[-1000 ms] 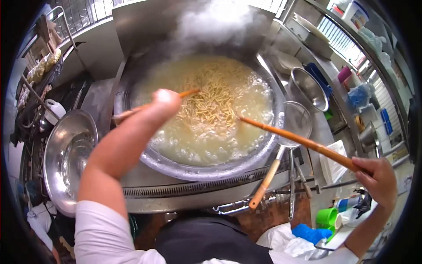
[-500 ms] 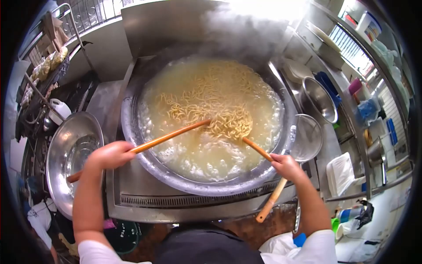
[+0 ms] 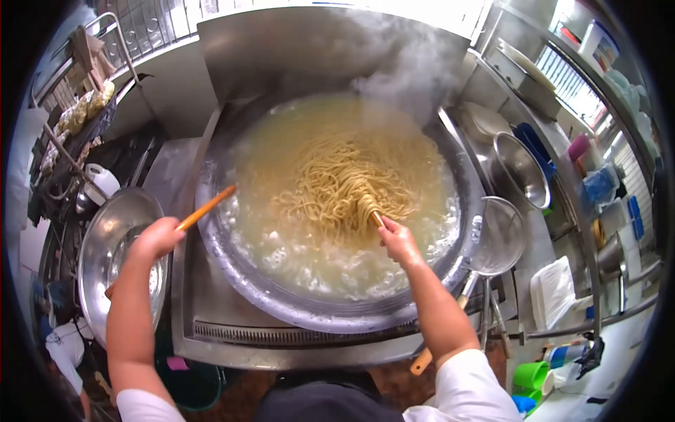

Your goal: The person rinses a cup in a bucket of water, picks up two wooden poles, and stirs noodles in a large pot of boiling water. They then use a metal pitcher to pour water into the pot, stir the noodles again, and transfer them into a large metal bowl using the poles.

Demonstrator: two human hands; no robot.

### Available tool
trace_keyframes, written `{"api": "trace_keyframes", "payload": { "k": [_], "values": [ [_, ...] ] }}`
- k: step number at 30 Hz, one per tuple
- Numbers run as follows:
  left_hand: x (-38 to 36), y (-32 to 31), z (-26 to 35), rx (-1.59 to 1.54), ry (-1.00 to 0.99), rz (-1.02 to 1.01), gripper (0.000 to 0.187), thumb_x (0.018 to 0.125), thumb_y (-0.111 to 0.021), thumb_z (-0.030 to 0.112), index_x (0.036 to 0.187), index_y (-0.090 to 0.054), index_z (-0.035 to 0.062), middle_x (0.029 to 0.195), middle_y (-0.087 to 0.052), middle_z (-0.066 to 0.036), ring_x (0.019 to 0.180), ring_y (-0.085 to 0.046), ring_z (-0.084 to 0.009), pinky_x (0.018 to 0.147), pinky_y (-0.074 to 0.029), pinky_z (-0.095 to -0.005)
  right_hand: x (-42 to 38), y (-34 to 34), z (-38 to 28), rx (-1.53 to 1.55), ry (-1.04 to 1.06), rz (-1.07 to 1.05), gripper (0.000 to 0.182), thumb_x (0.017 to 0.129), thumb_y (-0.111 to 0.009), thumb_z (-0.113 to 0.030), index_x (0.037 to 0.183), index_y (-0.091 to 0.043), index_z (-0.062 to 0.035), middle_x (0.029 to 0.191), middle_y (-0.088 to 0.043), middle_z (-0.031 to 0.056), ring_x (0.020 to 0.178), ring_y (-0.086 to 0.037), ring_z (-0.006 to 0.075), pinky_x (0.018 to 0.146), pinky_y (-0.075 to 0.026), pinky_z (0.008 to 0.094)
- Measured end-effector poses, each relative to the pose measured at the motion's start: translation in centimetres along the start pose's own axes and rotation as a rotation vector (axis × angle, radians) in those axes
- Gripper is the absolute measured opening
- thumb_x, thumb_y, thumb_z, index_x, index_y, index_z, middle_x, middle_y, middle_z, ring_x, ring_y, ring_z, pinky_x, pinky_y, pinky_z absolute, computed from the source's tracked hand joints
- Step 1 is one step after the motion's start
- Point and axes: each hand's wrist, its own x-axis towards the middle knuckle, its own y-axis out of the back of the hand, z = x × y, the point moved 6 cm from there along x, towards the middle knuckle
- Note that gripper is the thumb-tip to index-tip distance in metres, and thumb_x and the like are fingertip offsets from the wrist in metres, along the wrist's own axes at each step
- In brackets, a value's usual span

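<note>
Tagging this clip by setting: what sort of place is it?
Probably a commercial kitchen: a huge pot of noodles bubbles in a steel counter, with a wide strainer and large metal bowls close by.

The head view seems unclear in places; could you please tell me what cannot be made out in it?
- Head view: far end of the right stick, covered by noodles.
- Head view: part of the strainer handle, behind the right forearm.
- Head view: middle of the left stick, behind the left hand.
- Head view: the pot's far rim, blurred by steam.
</note>
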Motion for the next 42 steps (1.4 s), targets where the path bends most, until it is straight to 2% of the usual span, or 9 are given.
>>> {"api": "trace_keyframes", "payload": {
  "k": [5,12,16,18,22,28,33,38,42],
  "values": [
    [11.6,-3.8,14.3,0.232,-0.11,-0.001,0.028,0.08,-0.052,0.018,0.089,-0.069,-0.0036,0.082,-0.066,-0.026,0.074,-0.068,-0.0346,0.067,-0.052,-0.0443,-9.2,16.3,-4.5,-0.246,0.094,-0.204,0.037,0.091,-0.059,-0.016,0.127,-0.058,-0.0065,0.07,-0.05,-0.0054,0.06,-0.046,0.0062,0.052,-0.039,0.0243],
    [15.3,-3.6,28.3,0.167,-0.122,0.033,0.027,0.081,-0.056,0.016,0.102,-0.071,0.0067,0.099,-0.069,-0.015,0.09,-0.068,-0.0289,0.076,-0.054,-0.0374,-31.4,39.3,-12.5,-0.615,-0.004,0.269,0.032,0.071,-0.063,-0.011,0.099,-0.07,0.0027,0.062,-0.062,0.005,0.052,-0.054,0.0071,0.05,-0.044,0.0217],
    [14.1,-5.8,31.7,0.281,-0.233,0.115,0.025,0.084,-0.056,0.015,0.103,-0.068,0.0059,0.099,-0.07,-0.015,0.091,-0.068,-0.0278,0.077,-0.054,-0.038,-29.7,39.0,-12.9,-0.628,0.03,0.41,0.035,0.074,-0.066,-0.02,0.099,-0.068,0.0042,0.066,-0.06,-0.002,0.056,-0.048,0.0047,0.049,-0.038,0.0241],
    [12.4,-6.7,32.5,0.396,-0.261,0.103,0.026,0.084,-0.056,0.015,0.107,-0.067,0.0069,0.104,-0.069,-0.012,0.094,-0.068,-0.0264,0.079,-0.055,-0.0372,-23.8,35.0,-14.8,-0.817,0.126,0.295,0.032,0.076,-0.063,-0.01,0.105,-0.067,0.0035,0.068,-0.064,0.0072,0.06,-0.058,0.0087,0.057,-0.046,0.0249],
    [8.5,-7.6,31.1,0.393,-0.265,0.056,0.027,0.085,-0.057,0.016,0.109,-0.066,0.0066,0.106,-0.069,-0.012,0.097,-0.068,-0.0258,0.079,-0.055,-0.037,-10.5,23.5,-12.7,-1.095,0.298,0.308,0.027,0.079,-0.067,-0.019,0.105,-0.071,-0.0138,0.085,-0.068,0.0149,0.079,-0.066,0.0288,0.071,-0.05,0.0379],
    [4.0,-9.6,29.8,0.376,-0.321,0.037,0.025,0.086,-0.056,0.015,0.108,-0.065,0.0069,0.1,-0.07,-0.011,0.093,-0.068,-0.0263,0.076,-0.055,-0.0387,-1.8,9.7,-9.3,-1.174,0.168,0.225,0.039,0.099,-0.03,-0.031,0.11,-0.064,-0.0142,0.095,-0.068,0.0143,0.093,-0.064,0.0351,0.079,-0.05,0.0461],
    [0.2,-9.5,25.2,0.436,-0.355,0.065,0.022,0.086,-0.052,0.015,0.105,-0.06,0.0063,0.091,-0.07,-0.012,0.087,-0.069,-0.0285,0.072,-0.055,-0.0409,-10.8,11.0,-11.0,-1.24,0.175,0.192,0.035,0.099,-0.035,-0.036,0.113,-0.062,-0.0188,0.09,-0.067,0.0101,0.087,-0.064,0.0327,0.079,-0.05,0.0411],
    [-5.4,-7.5,19.9,0.45,-0.408,0.016,0.02,0.085,-0.052,0.014,0.102,-0.058,0.0057,0.086,-0.069,-0.013,0.082,-0.069,-0.0308,0.067,-0.055,-0.0429,-25.8,19.6,-20.5,-1.182,0.384,0.19,0.036,0.079,-0.069,-0.017,0.115,-0.066,-0.0142,0.086,-0.068,0.0132,0.076,-0.066,0.0292,0.07,-0.052,0.0374],
    [-9.7,-6.4,17.5,0.459,-0.462,-0.049,0.017,0.085,-0.051,0.013,0.098,-0.057,0.0059,0.079,-0.069,-0.014,0.074,-0.069,-0.0325,0.062,-0.055,-0.045,-23.4,21.1,-21.9,-1.27,0.255,-0.084,0.033,0.08,-0.069,-0.019,0.112,-0.067,-0.009,0.085,-0.068,0.0161,0.071,-0.067,0.0268,0.068,-0.051,0.0351]
  ]
}}
